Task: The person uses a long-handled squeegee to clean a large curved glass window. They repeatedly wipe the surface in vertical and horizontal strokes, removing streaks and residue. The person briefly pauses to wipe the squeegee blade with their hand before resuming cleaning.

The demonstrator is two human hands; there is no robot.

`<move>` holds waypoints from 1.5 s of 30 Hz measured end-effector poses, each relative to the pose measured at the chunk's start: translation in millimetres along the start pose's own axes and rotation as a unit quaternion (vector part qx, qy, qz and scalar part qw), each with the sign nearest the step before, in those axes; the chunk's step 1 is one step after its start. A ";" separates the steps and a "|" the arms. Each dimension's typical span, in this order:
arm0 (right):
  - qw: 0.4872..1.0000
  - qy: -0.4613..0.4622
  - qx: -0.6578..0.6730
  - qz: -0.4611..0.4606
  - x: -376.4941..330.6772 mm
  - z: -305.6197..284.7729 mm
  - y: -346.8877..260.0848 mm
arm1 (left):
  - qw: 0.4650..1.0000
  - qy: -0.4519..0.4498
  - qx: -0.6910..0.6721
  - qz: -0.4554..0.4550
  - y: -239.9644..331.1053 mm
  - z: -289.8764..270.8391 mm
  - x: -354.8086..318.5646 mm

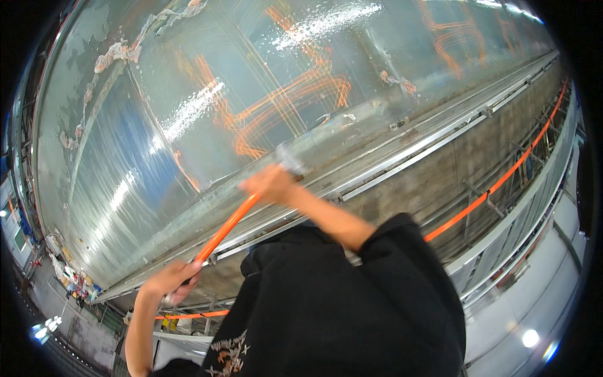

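Both of my hands are on a long-handled tool with an orange pole (228, 227). My left hand (173, 280) is closed round its lower end, at a dark grip. My right hand (271, 185) grips the pole higher up, near the top end. Just past it is a smeared pale tool head (290, 161); I cannot make out its kind. The head is over the lower edge of a large, glossy grey-green panel (207, 151), though contact is unclear. Orange curved marks (289, 100) and bright reflections cover much of the panel.
Ragged whitish residue (116, 53) clings to the panel at the upper left. A metal rail (402, 161) runs along its lower edge, with a brown walkway (427, 169) beside it. An orange strap (496, 185) and metal railing (502, 251) stand to the right.
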State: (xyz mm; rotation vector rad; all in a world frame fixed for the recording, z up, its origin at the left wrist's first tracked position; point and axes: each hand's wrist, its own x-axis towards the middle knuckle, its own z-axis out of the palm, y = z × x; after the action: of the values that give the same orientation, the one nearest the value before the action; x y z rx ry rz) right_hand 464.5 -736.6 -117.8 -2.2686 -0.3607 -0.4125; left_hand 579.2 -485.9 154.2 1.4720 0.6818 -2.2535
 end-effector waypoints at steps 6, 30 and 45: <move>0.992 -0.056 -0.104 0.038 -15.3 -180.1 143.4 | 0.985 -0.077 0.027 0.150 146.3 84.4 66.3; 0.993 0.005 -0.120 0.003 -22.0 -179.8 148.6 | 0.984 -0.069 0.010 0.167 143.8 105.0 67.9; 0.995 -0.078 -0.055 0.036 -5.7 -55.3 4.2 | 0.960 -0.112 -0.151 0.208 -68.6 69.5 81.8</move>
State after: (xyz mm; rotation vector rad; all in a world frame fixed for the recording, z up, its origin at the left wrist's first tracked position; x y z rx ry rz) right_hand 451.1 -781.4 -87.6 -2.4205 -0.3413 -0.2227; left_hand 458.3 -472.9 116.0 1.0747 0.5551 -1.8582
